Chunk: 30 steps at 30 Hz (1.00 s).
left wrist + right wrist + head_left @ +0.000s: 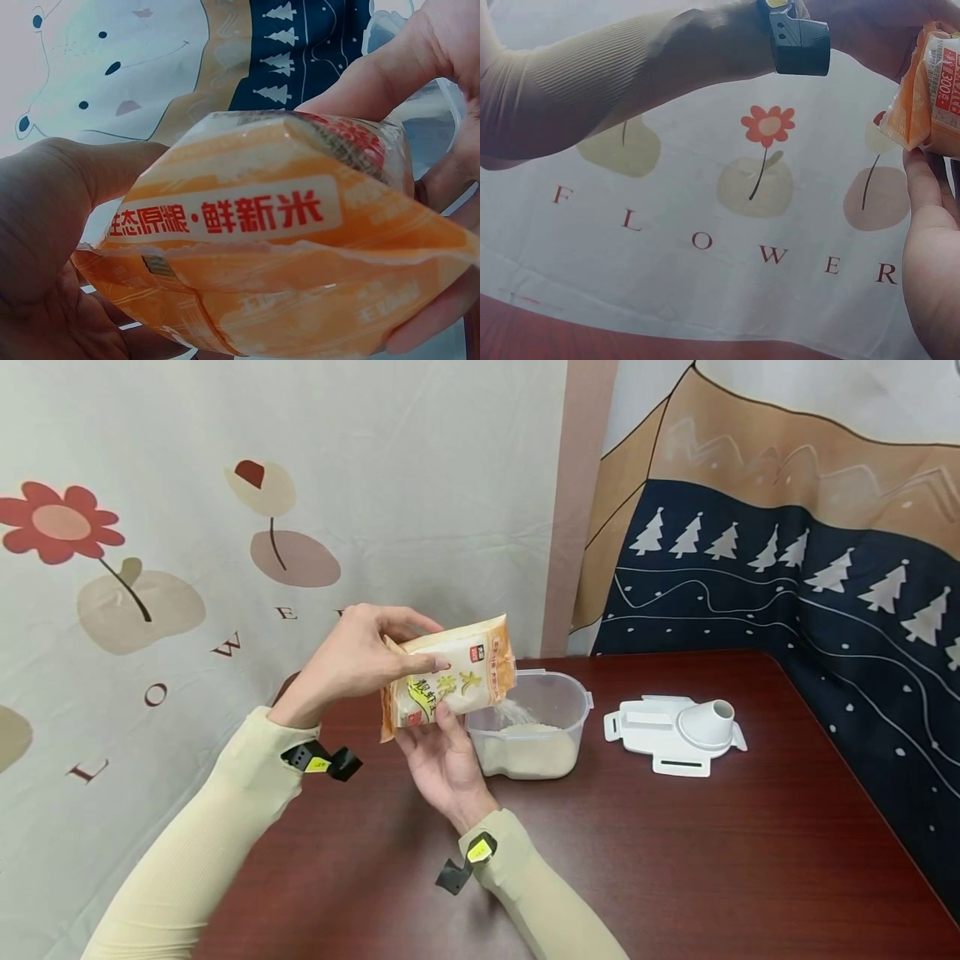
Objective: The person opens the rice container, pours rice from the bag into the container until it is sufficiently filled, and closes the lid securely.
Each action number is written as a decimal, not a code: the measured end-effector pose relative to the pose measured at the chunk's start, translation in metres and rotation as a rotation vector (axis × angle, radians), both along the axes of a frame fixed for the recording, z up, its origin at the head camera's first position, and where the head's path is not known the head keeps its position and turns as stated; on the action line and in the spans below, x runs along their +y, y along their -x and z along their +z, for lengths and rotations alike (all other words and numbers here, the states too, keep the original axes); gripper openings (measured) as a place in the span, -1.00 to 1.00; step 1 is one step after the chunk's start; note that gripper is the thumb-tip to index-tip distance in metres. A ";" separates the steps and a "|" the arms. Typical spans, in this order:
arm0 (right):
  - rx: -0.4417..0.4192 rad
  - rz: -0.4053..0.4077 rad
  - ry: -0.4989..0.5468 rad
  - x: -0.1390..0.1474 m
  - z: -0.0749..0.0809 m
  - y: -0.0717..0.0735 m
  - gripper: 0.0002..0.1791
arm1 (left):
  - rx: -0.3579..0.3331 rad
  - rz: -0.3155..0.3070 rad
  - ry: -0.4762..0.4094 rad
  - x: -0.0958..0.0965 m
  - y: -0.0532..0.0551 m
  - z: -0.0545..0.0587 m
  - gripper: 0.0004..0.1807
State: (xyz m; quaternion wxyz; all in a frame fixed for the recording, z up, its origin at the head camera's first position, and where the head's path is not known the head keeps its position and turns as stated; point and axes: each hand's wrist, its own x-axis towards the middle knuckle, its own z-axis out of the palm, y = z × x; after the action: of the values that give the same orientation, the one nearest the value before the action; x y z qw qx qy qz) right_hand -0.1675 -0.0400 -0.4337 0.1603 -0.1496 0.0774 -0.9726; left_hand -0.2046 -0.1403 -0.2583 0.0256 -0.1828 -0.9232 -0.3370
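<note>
A cream and orange bag of rice [450, 672] is held tilted above a clear plastic container [573, 714]. White rice [525, 752] streams from the bag's right end onto the rice lying inside. My left hand [360, 656] grips the bag from its upper left, thumb across the printed front. From below, my right hand [450, 768] holds it with the thumb on the front and the fingers mostly hidden behind. The bag's folded orange end [285, 277] faces the left wrist view, while the right wrist view catches only a corner of the bag [945, 90].
To the right of the container, a white lid [675, 735] with a round spout lies on the dark red-brown table [675, 860]. A printed curtain [450, 485] hangs behind, and a navy cloth with trees [750, 585] borders the table's right side.
</note>
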 end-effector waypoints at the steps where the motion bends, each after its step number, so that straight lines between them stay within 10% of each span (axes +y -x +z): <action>1: -0.002 -0.001 -0.001 0.000 0.000 0.000 -0.35 | -0.001 -0.001 0.000 0.000 0.000 0.000 -0.69; 30: -0.005 0.004 0.005 0.000 0.002 -0.001 -0.37 | 0.014 -0.022 0.004 -0.001 0.001 0.000 -0.67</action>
State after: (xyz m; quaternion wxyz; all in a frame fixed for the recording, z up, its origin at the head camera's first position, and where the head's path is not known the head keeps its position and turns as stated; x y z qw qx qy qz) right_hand -0.1664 -0.0405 -0.4315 0.1619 -0.1477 0.0742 -0.9729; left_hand -0.2055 -0.1416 -0.2580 0.0281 -0.1954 -0.9215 -0.3343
